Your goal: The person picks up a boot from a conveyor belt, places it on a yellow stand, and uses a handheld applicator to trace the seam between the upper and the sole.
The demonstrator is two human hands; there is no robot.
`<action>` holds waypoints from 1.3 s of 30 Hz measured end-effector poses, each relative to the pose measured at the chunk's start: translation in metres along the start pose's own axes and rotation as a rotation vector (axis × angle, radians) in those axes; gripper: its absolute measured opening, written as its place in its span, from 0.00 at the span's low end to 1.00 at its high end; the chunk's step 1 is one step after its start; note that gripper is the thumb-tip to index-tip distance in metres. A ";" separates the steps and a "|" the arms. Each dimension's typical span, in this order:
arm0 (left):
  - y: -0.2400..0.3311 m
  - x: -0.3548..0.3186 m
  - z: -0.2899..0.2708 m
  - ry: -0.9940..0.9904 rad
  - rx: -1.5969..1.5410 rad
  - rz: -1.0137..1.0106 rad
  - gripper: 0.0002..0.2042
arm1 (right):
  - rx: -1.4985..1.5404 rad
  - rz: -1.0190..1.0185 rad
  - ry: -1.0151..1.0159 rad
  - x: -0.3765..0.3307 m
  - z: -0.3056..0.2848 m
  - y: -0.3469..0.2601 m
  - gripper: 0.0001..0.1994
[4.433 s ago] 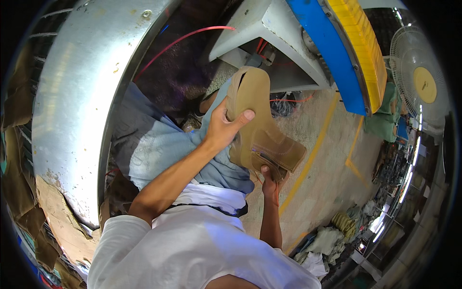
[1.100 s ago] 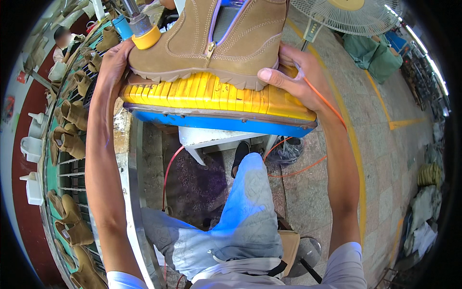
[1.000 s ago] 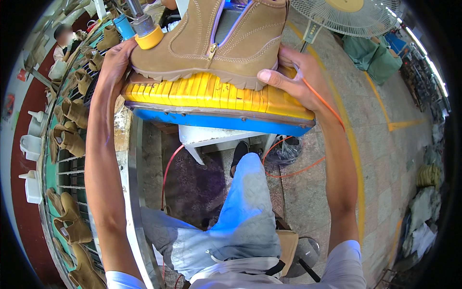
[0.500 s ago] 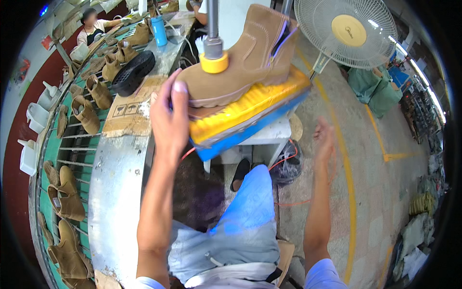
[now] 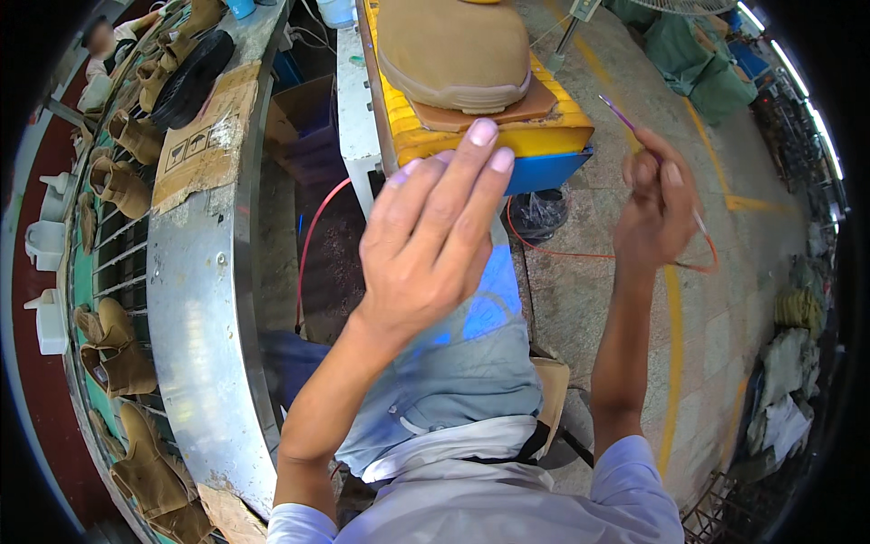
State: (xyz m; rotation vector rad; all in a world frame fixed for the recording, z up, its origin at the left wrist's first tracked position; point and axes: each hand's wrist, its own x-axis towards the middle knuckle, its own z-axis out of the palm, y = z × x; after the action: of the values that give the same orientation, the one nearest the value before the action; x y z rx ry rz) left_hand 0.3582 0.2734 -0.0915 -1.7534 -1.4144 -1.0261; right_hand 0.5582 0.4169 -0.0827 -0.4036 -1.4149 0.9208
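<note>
The brown boot (image 5: 453,54) stands with its rounded toe toward me on a worn yellow pad (image 5: 544,136) with a blue side. A flat brown piece (image 5: 494,116) lies under the toe. My left hand (image 5: 426,240) is open, fingers stretched out, fingertips at the pad's near edge just below the sole. It holds nothing. Off to the right, my right hand (image 5: 657,204) is closed around a slim pen-like tool (image 5: 618,112) whose thin tip points up and left, apart from the boot. An orange cord (image 5: 711,258) loops by that hand and seems to join the tool's rear end.
A metal-edged bench (image 5: 204,299) with torn cardboard (image 5: 204,140) runs along my left. Beyond it, a green rack (image 5: 86,281) carries several brown boots and a black sole (image 5: 192,80). A person sits at the far left. A fan (image 5: 680,4) stands at the far right.
The boot and pad have turned from side-on to toe toward me. My left hand has left the toe for the pad's near edge. The right hand has risen, its tool now showing.
</note>
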 end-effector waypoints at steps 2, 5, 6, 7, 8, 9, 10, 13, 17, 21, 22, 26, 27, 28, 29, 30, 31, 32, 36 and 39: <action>0.010 0.005 0.016 0.023 -0.023 -0.055 0.32 | -0.176 -0.199 -0.116 -0.003 0.011 -0.037 0.21; 0.021 0.006 0.024 -0.043 0.121 -0.055 0.32 | -0.434 -0.422 -0.256 -0.004 0.037 -0.075 0.18; 0.028 0.008 0.026 -0.002 0.120 -0.082 0.21 | -0.534 -0.433 -0.317 -0.007 0.041 -0.089 0.17; 0.034 0.011 0.031 0.018 0.165 -0.087 0.20 | -0.595 -0.469 -0.356 -0.006 0.046 -0.093 0.16; 0.040 0.014 0.037 0.037 0.209 -0.093 0.19 | -0.654 -0.518 -0.387 -0.003 0.051 -0.095 0.15; 0.048 0.016 0.034 -0.092 0.124 -0.155 0.20 | -0.672 -0.579 -0.408 0.001 0.056 -0.092 0.14; 0.052 0.017 0.039 -0.111 0.052 -0.171 0.21 | -0.701 -0.625 -0.423 0.005 0.059 -0.089 0.12; 0.063 0.030 0.052 -0.069 -0.430 -0.325 0.22 | -0.824 -0.760 -0.506 0.019 0.050 -0.070 0.11; 0.073 0.041 0.068 0.020 -0.794 -0.479 0.22 | -0.839 -0.731 -0.466 0.023 0.057 -0.059 0.11; 0.078 0.032 0.083 0.068 -0.754 -0.510 0.23 | -0.855 -0.687 -0.448 0.024 0.066 -0.062 0.11; 0.078 0.029 0.088 0.080 -0.583 -0.440 0.23 | -0.868 -0.683 -0.455 0.024 0.066 -0.065 0.11; 0.080 0.022 0.094 0.078 -0.084 -0.211 0.25 | -0.945 -0.696 -0.458 0.023 0.056 -0.077 0.10; 0.078 0.024 0.090 0.044 -0.082 -0.201 0.25 | -0.930 -0.695 -0.459 0.025 0.053 -0.078 0.09; 0.074 0.033 0.072 -0.032 -0.257 -0.261 0.25 | -0.922 -0.690 -0.462 0.026 0.050 -0.079 0.09; 0.073 0.034 0.067 -0.099 -0.327 -0.289 0.24 | -0.914 -0.685 -0.464 0.027 0.047 -0.079 0.10; 0.072 0.036 0.061 -0.160 -0.392 -0.322 0.23 | -0.898 -0.688 -0.469 0.029 0.047 -0.081 0.10; 0.072 0.036 0.060 -0.211 -0.352 -0.323 0.22 | -0.882 -0.690 -0.474 0.032 0.047 -0.082 0.10; 0.072 0.035 0.059 -0.235 -0.314 -0.314 0.21 | -0.865 -0.691 -0.478 0.034 0.047 -0.082 0.10; 0.072 0.030 0.057 -0.244 -0.208 -0.255 0.20 | -0.796 -0.652 -0.475 0.040 0.046 -0.082 0.10; 0.071 0.022 0.057 -0.219 -0.185 -0.245 0.22 | -0.759 -0.628 -0.494 0.044 0.048 -0.086 0.10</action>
State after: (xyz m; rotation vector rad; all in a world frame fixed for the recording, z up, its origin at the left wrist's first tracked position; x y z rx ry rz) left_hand 0.4397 0.3185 -0.1003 -1.9058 -1.7536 -1.1505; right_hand 0.5342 0.3838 0.0174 -0.2555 -2.1657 -0.0755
